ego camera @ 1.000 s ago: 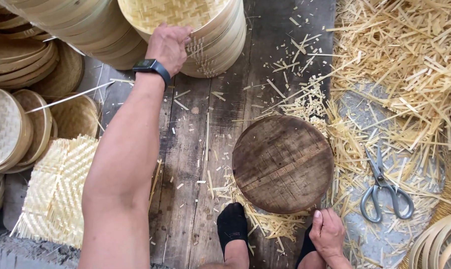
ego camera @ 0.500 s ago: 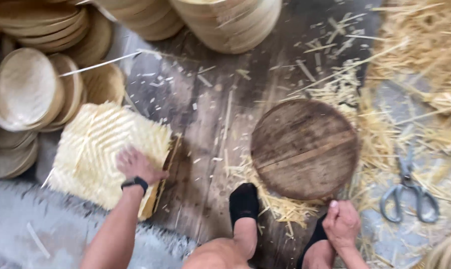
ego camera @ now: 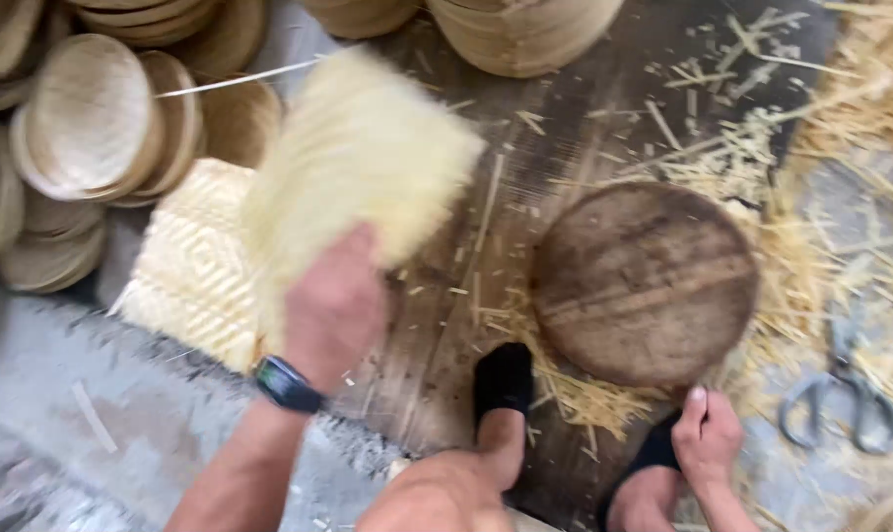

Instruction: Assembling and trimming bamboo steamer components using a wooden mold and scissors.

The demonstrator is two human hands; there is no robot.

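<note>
My left hand (ego camera: 333, 305), with a dark watch on the wrist, grips a pale square woven bamboo mat (ego camera: 358, 167) and holds it lifted above the dark wooden floor; the mat is blurred by motion. Below it a stack of similar woven mats (ego camera: 195, 266) lies flat. My right hand (ego camera: 708, 433) rests low near my foot, fingers curled, just under the round dark wooden board (ego camera: 644, 281). Whether it holds anything is not visible.
Stacks of round woven bamboo trays (ego camera: 87, 123) line the left, and round bamboo rims (ego camera: 525, 30) stand at the top. Bamboo shavings (ego camera: 801, 197) cover the right side. Scissors (ego camera: 841, 389) lie at the right. My black-socked foot (ego camera: 501, 379) rests on the floor.
My left hand came back from the bamboo rims at the top, dropped to the mat stack, and has lifted one mat up and right. The right hand stayed put.
</note>
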